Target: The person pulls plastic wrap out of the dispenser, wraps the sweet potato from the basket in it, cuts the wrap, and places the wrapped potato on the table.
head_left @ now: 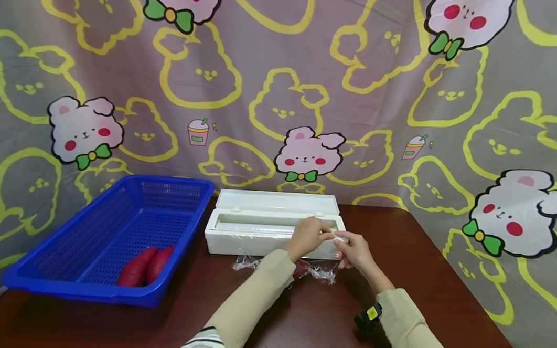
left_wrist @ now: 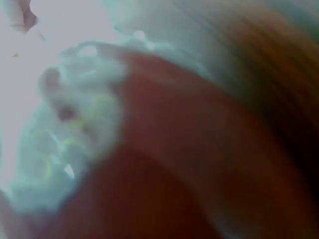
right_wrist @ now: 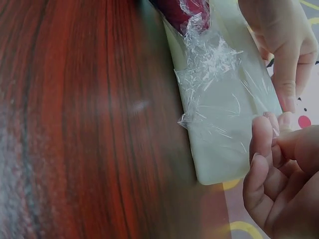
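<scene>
A white cling film dispenser point(head_left: 251, 243) stands at the back of the table with its lid raised and a film roll inside. Clear cling film point(head_left: 256, 234) stretches over its front. My left hand point(head_left: 307, 237) reaches to the box's right end and pinches the film's edge there. Fingertip to fingertip with it, my right hand point(right_wrist: 291, 174) pinches the same edge between thumb and index finger, its other fingers loosely bent. Against the box's front lies a red sweet potato point(right_wrist: 182, 15) in crumpled film, partly hidden by my left forearm in the head view. The left wrist view is badly blurred.
A blue plastic basket point(head_left: 180, 247) stands on the left, holding two more red sweet potatoes point(head_left: 137, 266). The brown wooden table point(head_left: 317, 328) ends at a cartoon-print curtain point(head_left: 381, 111) behind and on the right.
</scene>
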`<action>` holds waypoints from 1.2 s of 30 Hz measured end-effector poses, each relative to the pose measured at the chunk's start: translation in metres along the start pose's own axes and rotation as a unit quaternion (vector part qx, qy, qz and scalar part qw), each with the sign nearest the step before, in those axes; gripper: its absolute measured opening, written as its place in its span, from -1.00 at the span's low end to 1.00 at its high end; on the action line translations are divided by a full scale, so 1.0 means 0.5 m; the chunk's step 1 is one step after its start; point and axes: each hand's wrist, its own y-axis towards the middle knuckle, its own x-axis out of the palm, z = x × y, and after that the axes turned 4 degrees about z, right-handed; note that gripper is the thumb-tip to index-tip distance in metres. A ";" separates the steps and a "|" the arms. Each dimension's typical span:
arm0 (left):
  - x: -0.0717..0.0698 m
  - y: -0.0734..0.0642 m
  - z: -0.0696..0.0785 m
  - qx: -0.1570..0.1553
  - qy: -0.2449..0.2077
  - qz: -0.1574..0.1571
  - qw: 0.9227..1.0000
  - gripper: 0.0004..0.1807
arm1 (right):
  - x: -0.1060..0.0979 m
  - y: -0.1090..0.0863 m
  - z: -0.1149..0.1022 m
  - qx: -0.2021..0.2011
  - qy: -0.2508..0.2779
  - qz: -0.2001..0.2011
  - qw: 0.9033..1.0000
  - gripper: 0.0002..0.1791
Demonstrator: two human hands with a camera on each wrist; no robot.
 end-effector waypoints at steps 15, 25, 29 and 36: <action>-0.001 -0.009 -0.018 0.041 -0.033 0.025 0.998 -0.84 | -0.008 -0.008 -0.007 -0.046 0.050 -0.016 0.998 -0.70; -0.005 -0.015 -0.023 0.060 -0.032 0.020 0.998 -0.83 | -0.003 -0.002 -0.007 0.006 0.021 -0.011 1.000 -0.66; -0.009 -0.017 -0.023 0.065 -0.033 0.019 0.997 -0.84 | -0.002 -0.004 -0.007 0.004 0.015 -0.010 1.000 -0.66; -0.013 -0.022 -0.025 0.075 -0.040 0.029 0.996 -0.84 | -0.003 -0.001 -0.001 0.002 0.020 -0.015 1.000 -0.66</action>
